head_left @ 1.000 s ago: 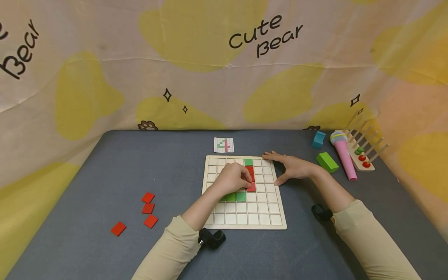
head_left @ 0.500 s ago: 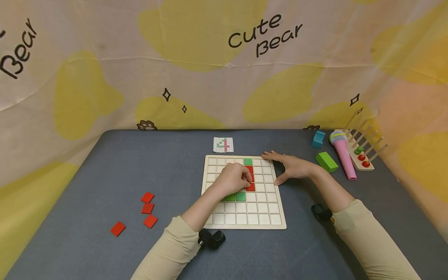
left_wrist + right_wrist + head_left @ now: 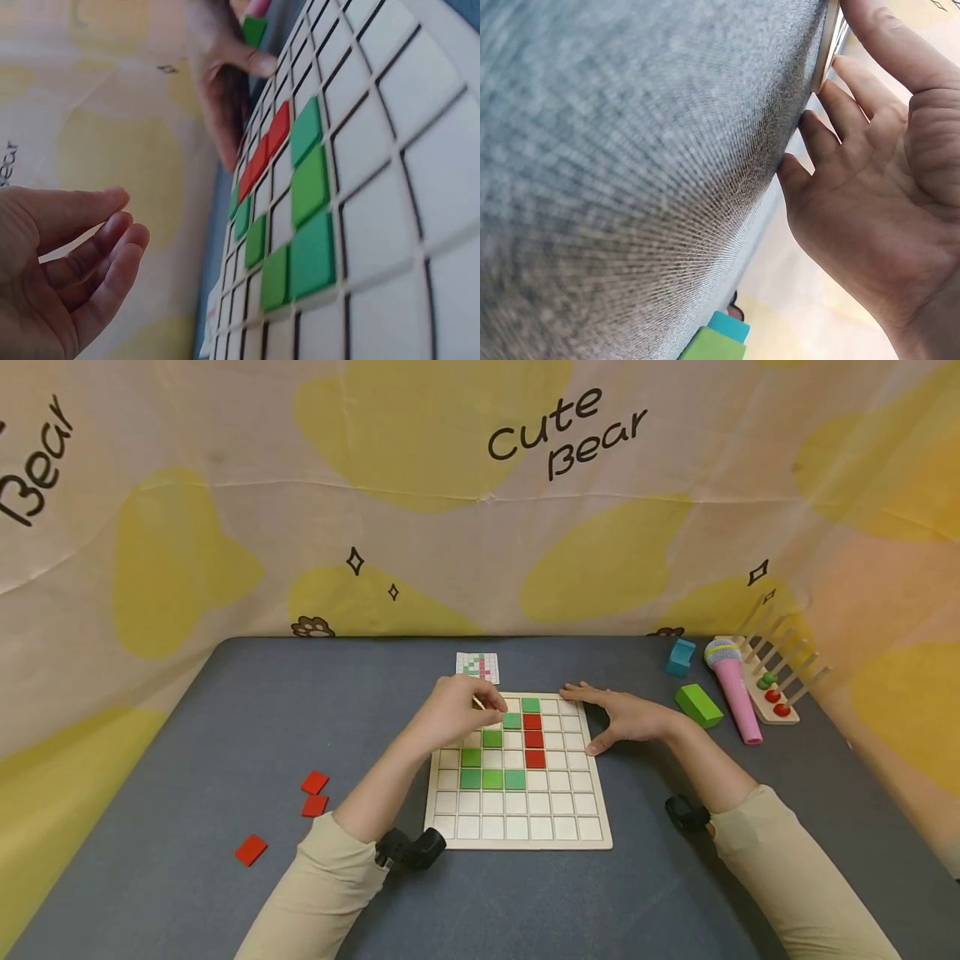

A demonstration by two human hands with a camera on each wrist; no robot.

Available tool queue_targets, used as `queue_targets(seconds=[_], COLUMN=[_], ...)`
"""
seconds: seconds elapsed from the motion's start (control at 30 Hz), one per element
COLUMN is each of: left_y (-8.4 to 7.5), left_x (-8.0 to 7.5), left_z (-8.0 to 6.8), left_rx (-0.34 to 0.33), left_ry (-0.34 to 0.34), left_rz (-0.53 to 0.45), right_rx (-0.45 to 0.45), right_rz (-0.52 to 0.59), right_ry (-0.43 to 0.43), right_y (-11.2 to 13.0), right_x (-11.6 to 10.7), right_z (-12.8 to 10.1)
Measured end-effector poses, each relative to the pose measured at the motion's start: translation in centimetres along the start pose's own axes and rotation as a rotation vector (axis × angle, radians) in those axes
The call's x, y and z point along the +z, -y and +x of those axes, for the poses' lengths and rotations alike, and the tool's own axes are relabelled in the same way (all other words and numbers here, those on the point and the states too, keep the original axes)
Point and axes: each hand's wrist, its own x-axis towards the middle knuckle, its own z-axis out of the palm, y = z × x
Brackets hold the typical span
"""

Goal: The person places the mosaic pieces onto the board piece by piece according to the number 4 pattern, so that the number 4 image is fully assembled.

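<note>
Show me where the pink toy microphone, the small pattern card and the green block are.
pink toy microphone (image 3: 733, 700): head view, on the middle of its pink handle.
pattern card (image 3: 477, 666): head view, on the card's printed centre.
green block (image 3: 699, 706): head view, on its top face.

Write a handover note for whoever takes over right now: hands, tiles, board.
Left hand: open, holds nothing, above the far left part of the grid board.
Right hand: open, fingers resting against the board's right edge.
Pattern card lies just beyond the board.
Done: six green tiles and three red tiles sit in the grid.
Left: three loose red tiles lie on the table to the left; the card is too small to read, so check it up close before placing more.
</note>
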Motion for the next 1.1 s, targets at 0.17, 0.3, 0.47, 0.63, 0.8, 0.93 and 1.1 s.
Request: queue_targets(seconds=[0.17, 0.3, 0.47, 0.63, 0.8, 0.93, 1.1], left_y=[1.7, 3.8, 6.6, 8.9, 11.0, 12.8, 14.7], left_x=[-3.0, -5.2, -7.7, -10.2, -11.8, -12.4, -12.8], left_z=[-1.6, -3.3, -5.5, -7.6, -9.4, -10.2, -10.8], left_rx=[-0.020, -0.062, -0.102, -0.109, -0.129, -0.120, -0.127], left_ry=[-0.032, -0.046, -0.016, 0.050, 0.138, 0.181, 0.264], left_rz=[0.031, 0.066, 0.103, 0.128, 0.120, 0.110, 0.046], right_rx=[-0.007, -0.006, -0.006, -0.005, 0.013, 0.013, 0.007], right_rz=[0.001, -0.009, -0.005, 0.003, 0.006, -0.001, -0.006], right_ry=[-0.003, -0.007, -0.005, -0.003, 0.006, 0.001, 0.000], right_y=[0.0, 0.0, 0.0, -0.1, 0.0, 0.0, -0.1], right_x=[0.0, 0.0, 0.1, 0.0, -0.1, -0.1, -0.1], right_z=[-0.1, 0.0, 0.1, 0.1, 0.0, 0.0, 0.1])
